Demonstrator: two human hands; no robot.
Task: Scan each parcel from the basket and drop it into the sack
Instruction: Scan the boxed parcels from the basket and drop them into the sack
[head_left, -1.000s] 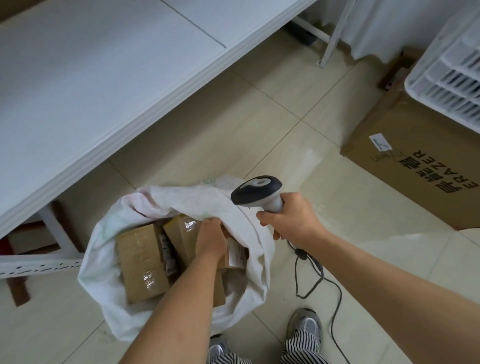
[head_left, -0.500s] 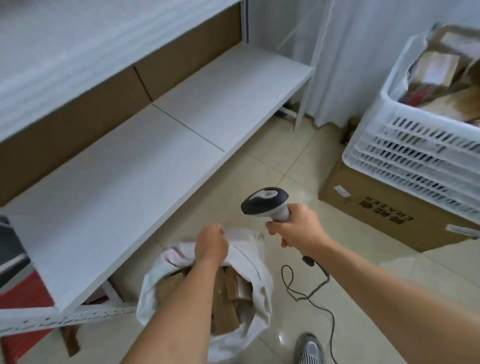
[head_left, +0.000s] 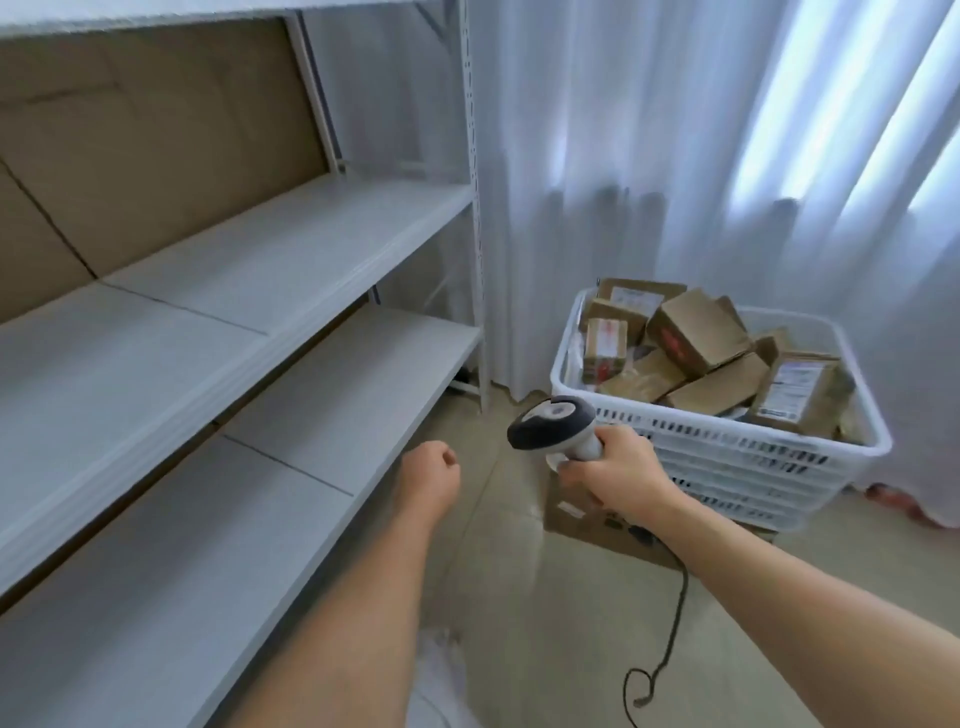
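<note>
A white slatted basket (head_left: 727, 452) stands at the right on a cardboard box, piled with several brown cardboard parcels (head_left: 696, 332). My right hand (head_left: 613, 470) grips the handle of a grey and black barcode scanner (head_left: 553, 423), just left of the basket; its cable trails down to the floor. My left hand (head_left: 431, 475) hovers over the floor beside the lower shelf, fingers loosely curled and holding nothing. Only a white sliver of the sack (head_left: 441, 675) shows at the bottom edge, under my left forearm.
White metal shelving (head_left: 291, 260) with bare boards fills the left side, backed by brown cardboard. White curtains (head_left: 675, 156) hang behind the basket. A brown cardboard box (head_left: 597, 525) sits under the basket on the tiled floor (head_left: 519, 597).
My view has swung up from the sack to the basket. My left hand has come out of the sack, leaving the parcel inside, and now hangs in the air. The scanner stays in my right hand.
</note>
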